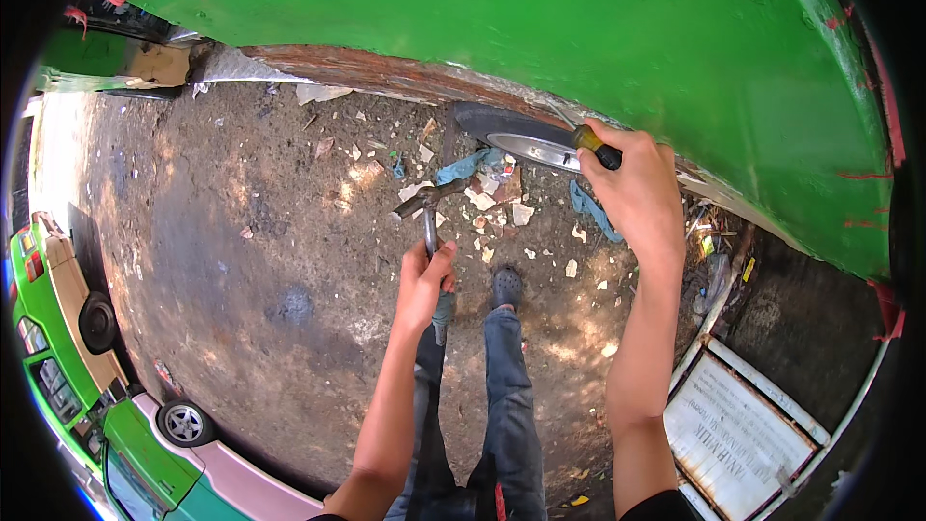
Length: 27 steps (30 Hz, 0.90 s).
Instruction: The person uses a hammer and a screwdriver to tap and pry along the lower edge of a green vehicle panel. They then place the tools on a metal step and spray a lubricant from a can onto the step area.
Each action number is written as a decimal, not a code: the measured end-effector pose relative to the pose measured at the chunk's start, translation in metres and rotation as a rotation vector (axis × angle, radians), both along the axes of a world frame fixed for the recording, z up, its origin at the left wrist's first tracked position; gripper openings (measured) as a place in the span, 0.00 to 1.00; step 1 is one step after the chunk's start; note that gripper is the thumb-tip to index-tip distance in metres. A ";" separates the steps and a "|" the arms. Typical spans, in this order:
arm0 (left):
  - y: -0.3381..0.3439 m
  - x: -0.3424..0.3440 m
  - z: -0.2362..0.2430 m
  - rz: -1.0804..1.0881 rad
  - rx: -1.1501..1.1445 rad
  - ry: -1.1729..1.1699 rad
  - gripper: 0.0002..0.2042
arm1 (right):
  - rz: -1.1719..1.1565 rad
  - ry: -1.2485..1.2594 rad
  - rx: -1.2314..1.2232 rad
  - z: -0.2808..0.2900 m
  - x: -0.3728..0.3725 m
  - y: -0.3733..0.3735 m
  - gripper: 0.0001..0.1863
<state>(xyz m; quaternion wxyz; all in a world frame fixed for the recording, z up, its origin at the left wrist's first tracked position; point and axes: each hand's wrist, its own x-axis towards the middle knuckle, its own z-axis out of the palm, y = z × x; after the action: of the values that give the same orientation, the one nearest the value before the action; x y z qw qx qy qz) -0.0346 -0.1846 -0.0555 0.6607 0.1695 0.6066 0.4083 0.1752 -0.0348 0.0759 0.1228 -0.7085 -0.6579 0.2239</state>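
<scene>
My left hand [422,285] is closed round the handle of a claw hammer [428,199], whose metal head is raised above the littered ground. Wrapped in my right hand [639,191] is a screwdriver [590,143] with a yellow and black handle. Its thin shaft points up and left at the lower edge of a green vehicle body [540,24]; I cannot tell whether the tip touches. Brown, flaked material shows along that edge [386,72]. Just below the screwdriver is the vehicle's wheel [531,147], partly under the body.
Pale flakes [482,201] and blue cloth scraps [463,167] litter the ground by the wheel. A white framed signboard [738,429] lies at lower right near debris. A green and pink vehicle [145,444] stands at lower left. My shoe [506,287] is near the flakes.
</scene>
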 end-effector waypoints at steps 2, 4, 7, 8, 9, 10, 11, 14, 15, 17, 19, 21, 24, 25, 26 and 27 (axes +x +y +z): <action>0.001 -0.001 -0.003 0.015 0.007 0.002 0.14 | -0.045 -0.019 -0.146 0.009 -0.007 0.011 0.21; 0.001 0.000 -0.005 0.049 0.017 -0.013 0.15 | -0.044 -0.034 -0.185 0.011 -0.007 0.011 0.20; 0.002 -0.001 -0.001 0.043 0.014 -0.025 0.12 | -0.002 -0.035 -0.102 0.005 -0.004 0.006 0.20; 0.003 0.000 0.001 0.035 0.011 -0.023 0.12 | -0.017 -0.031 -0.103 0.005 0.001 0.005 0.20; 0.004 0.002 0.003 0.027 0.007 -0.021 0.12 | -0.033 -0.027 -0.105 0.006 0.003 0.005 0.20; 0.005 0.003 0.004 0.019 0.003 -0.018 0.12 | -0.045 -0.034 -0.150 0.007 0.002 0.008 0.21; 0.005 0.003 0.004 0.012 0.007 -0.021 0.13 | -0.058 -0.045 -0.195 0.010 0.002 0.014 0.21; 0.003 0.003 0.002 0.004 0.014 -0.025 0.13 | -0.024 -0.037 -0.152 0.011 0.003 0.010 0.21; 0.001 0.003 0.004 0.009 0.014 -0.024 0.13 | 0.000 -0.027 -0.105 0.011 0.003 0.008 0.20; 0.002 0.004 0.006 0.009 0.012 -0.031 0.13 | -0.036 0.005 -0.089 0.010 0.005 0.009 0.20; 0.001 0.006 0.005 -0.001 0.008 -0.047 0.14 | -0.037 0.026 -0.108 0.005 0.008 0.012 0.20; 0.001 0.006 0.003 -0.022 0.006 -0.033 0.14 | 0.001 0.025 -0.155 0.001 0.009 0.023 0.20; 0.000 0.003 0.005 -0.024 -0.003 -0.022 0.14 | 0.048 -0.041 0.004 -0.004 0.012 0.008 0.20; 0.000 0.002 0.006 -0.019 -0.007 -0.019 0.14 | 0.083 -0.076 0.105 -0.007 0.012 0.004 0.20; -0.001 0.001 0.004 -0.012 0.001 -0.026 0.13 | 0.045 -0.049 0.016 -0.008 0.009 0.006 0.20; -0.002 -0.001 0.000 -0.004 0.008 -0.033 0.13 | 0.008 -0.022 -0.073 -0.007 0.004 0.011 0.20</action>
<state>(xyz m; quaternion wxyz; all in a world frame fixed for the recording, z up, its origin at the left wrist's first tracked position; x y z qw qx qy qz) -0.0354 -0.1871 -0.0558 0.6709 0.1668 0.5935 0.4122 0.1789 -0.0233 0.0691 0.0886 -0.7122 -0.6534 0.2407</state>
